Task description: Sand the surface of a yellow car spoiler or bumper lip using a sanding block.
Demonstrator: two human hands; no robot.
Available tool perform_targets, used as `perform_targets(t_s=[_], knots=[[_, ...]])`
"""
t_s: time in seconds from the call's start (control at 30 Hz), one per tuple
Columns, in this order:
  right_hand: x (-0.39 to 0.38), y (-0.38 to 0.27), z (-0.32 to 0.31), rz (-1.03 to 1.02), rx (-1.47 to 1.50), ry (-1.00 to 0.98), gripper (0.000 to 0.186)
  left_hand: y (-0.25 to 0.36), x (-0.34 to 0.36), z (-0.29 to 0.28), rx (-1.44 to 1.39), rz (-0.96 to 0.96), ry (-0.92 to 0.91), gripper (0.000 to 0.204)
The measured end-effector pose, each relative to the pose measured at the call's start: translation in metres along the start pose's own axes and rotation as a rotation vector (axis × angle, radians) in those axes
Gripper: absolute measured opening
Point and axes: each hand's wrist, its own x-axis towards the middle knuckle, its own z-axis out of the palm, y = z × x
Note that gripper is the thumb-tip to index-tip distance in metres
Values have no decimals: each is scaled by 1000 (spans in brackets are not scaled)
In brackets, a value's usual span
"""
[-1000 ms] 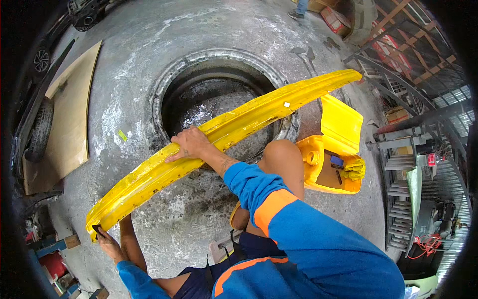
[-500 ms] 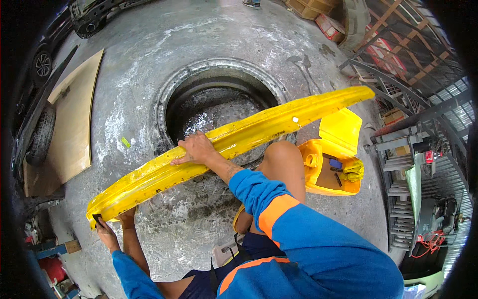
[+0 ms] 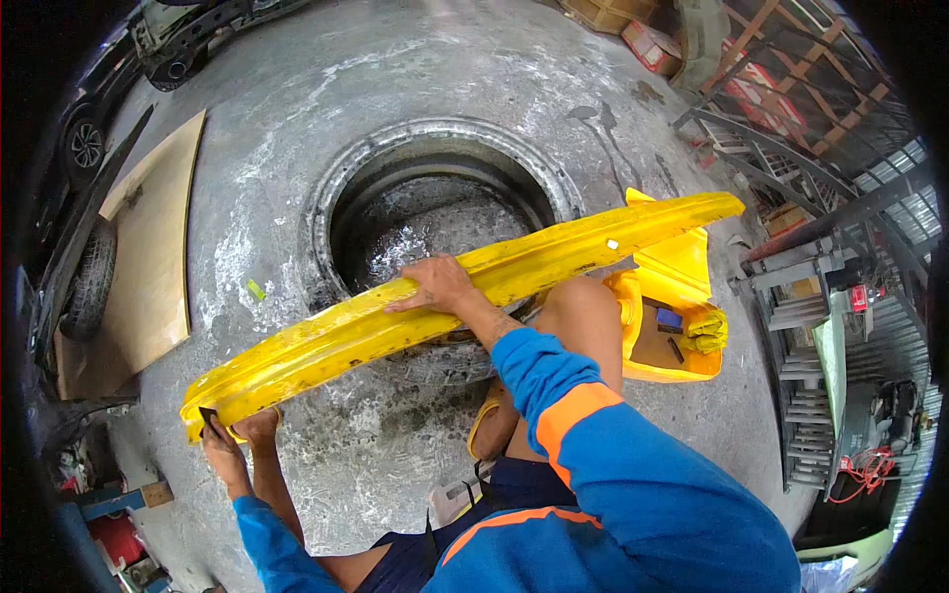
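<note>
A long yellow car body panel (image 3: 554, 247), ridged along its length and scuffed with dark marks, lies slantwise across my knees and the tyre. At its lower left end, my left hand (image 3: 225, 457) pinches a small black flat piece (image 3: 207, 419) against the panel; its material is too small to make out. My right hand (image 3: 437, 285) is wrapped over the upper edge near the panel's middle, fingers on top. Beneath and beyond the panel, a large tyre (image 3: 331, 188) lies flat, with dark wet-looking ground inside its ring.
Right of my knee stands a cut-open yellow jerrycan (image 3: 643, 374) holding a yellow cloth (image 3: 706, 331) and a blue item (image 3: 669, 318). A plywood board (image 3: 158, 237) and a car tyre (image 3: 91, 282) are at left. Metal racks (image 3: 801, 385) line the right side.
The panel's right end has dipped and shifted slightly right. My right hand has slid a little rightward along it. My left hand stays at the left end with the black piece.
</note>
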Motion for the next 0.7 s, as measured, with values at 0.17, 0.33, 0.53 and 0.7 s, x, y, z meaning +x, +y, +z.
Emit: perform_targets(t_s=[0.17, 0.33, 0.53, 0.7], knots=[[-31, 49, -26, 28, -12, -79, 88, 62, -36, 22, -408, 51, -55, 48], [-52, 114, -46, 187, 42, -138, 85, 90, -41, 47, 110, 368, -48, 48], [-8, 65, -50, 134, 15, -139, 78, 135, -44, 61, -11, 145, 4, 37], [21, -57, 17, -384, 196, 68, 81, 146, -38, 45, -125, 196, 221, 30]])
